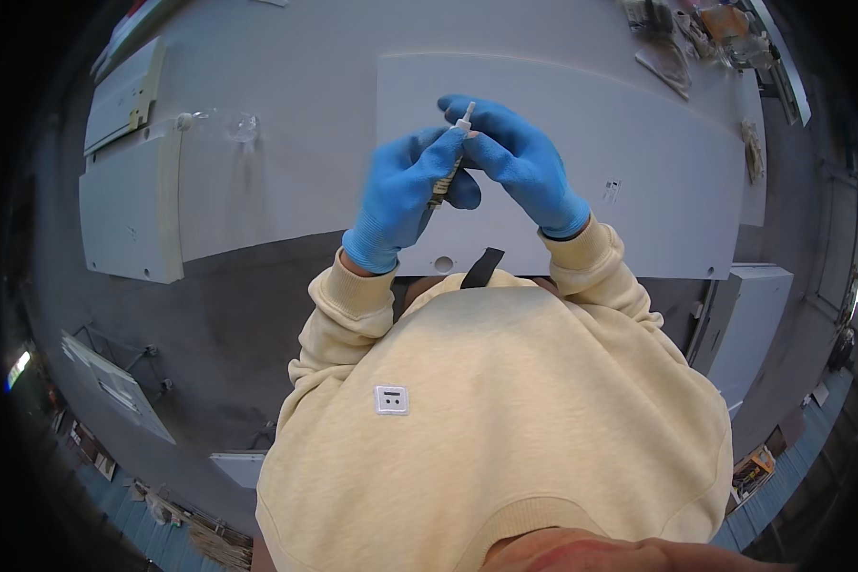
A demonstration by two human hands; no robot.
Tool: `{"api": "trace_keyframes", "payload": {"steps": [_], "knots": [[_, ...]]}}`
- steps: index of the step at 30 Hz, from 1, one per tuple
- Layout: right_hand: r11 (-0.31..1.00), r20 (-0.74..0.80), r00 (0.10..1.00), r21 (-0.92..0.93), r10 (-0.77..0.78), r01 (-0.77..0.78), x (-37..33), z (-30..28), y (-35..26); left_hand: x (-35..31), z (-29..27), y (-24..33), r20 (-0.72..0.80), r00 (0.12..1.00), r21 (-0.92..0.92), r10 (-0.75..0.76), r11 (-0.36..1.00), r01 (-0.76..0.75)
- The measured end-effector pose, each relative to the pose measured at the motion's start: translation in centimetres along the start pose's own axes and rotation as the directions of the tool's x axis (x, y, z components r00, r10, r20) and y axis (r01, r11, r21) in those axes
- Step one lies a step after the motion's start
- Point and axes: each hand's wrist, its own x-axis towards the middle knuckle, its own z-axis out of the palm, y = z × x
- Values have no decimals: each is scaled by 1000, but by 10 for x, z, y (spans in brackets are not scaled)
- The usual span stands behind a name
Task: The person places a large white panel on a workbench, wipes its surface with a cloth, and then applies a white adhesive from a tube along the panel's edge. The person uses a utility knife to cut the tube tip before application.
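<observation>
Both my hands wear blue gloves and meet over a large white panel (639, 124). My left hand (391, 195) is closed around a slim small bottle (443, 188) with a pale label and a long white nozzle that points up and away. My right hand (529, 167) comes in from the other side. Its thumb and fingers pinch at the bottle's neck, just below the nozzle tip, while the index finger lies behind the nozzle. Part of the bottle is hidden by the left fingers. The panel has a round hole near its front edge.
A clear plastic bottle (224, 126) lies on the light table (305, 57) to the left. White panels (129, 205) are stacked at the far left. Packets and loose items (725, 29) lie at the back right. Another white board (758, 300) stands at the right.
</observation>
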Motion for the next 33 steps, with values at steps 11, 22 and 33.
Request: {"api": "trace_keyframes", "payload": {"steps": [11, 22, 33], "knots": [[954, 9, 994, 282, 107, -106, 14, 9, 25, 12, -20, -10, -20, 982, -164, -189, 969, 183], [964, -151, 988, 265, 24, 17, 31, 1, 50, 29, -33, -20, -149, 967, -171, -206, 969, 180], [946, -16, 950, 98, 312, -309, 62, -10, 75, 61, -83, -49, -43, 982, 43, -183, 982, 184]]}}
